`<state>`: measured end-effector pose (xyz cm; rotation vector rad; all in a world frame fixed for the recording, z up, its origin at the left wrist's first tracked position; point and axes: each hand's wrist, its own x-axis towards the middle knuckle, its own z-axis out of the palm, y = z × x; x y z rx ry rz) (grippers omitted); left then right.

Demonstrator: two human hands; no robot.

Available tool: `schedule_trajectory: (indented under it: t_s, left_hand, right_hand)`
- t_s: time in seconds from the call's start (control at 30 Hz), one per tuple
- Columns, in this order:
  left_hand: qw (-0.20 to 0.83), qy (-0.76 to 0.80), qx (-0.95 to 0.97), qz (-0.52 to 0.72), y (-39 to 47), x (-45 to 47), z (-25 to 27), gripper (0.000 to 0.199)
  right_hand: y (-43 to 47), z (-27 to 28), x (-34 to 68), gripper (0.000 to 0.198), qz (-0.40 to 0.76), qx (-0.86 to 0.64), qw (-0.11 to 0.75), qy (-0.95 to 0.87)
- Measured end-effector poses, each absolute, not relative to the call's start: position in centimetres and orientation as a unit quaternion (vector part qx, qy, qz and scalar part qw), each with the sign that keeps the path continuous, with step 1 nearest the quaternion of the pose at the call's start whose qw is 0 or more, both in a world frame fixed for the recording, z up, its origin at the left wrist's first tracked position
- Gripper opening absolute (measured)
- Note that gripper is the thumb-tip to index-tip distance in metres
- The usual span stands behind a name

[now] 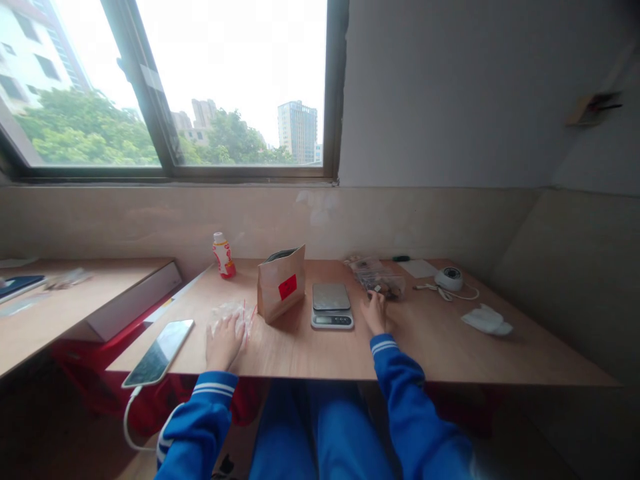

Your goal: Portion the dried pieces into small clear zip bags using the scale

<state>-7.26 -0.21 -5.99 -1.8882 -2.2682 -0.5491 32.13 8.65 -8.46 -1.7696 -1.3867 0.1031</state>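
Note:
My left hand (223, 343) lies with its fingers stretched out over some clear plastic bags (249, 321) that have red strips. At the right, my right hand (375, 315) has its fingers curled together beside a clear bag (395, 287) with brown pieces in it. Something small and dark shows at those fingertips, too small to name. Between my hands stand an open-topped brown paper pouch (277, 293) with a red label and a kitchen scale (332, 307) with a bare metal plate. The scale's display is unreadable.
A phone (163, 350) with a white cable overhangs the front left edge. A red-and-white bottle (223, 256) stands at the back. To the right are a white round device (449, 279) with a cord, a crumpled white tissue (487, 320) and a paper sheet (418, 268).

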Motion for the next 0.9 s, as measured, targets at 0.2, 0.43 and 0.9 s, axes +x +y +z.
schedule_trajectory:
  t_s: [0.2, 0.43, 0.9]
  left_hand:
    - [0.021, -0.731, -0.643, -0.226, -0.7, -7.6, -7.5, 0.033]
    - [-0.177, -0.63, -0.629, -0.419, -4.8, -3.3, -5.3, 0.039]
    - [-0.289, -0.494, -0.633, -0.521, -7.2, 9.1, 0.3, 0.036]
  right_hand:
    - [11.5, -7.1, 34.2, 0.032, -0.002, -0.729, 0.356, -0.585]
    - [10.2, -6.3, 35.5, 0.018, 0.004, -0.725, 0.394, -0.565]
    - [-4.9, 1.6, 25.3, 0.032, 0.35, -0.445, 0.656, -0.498]
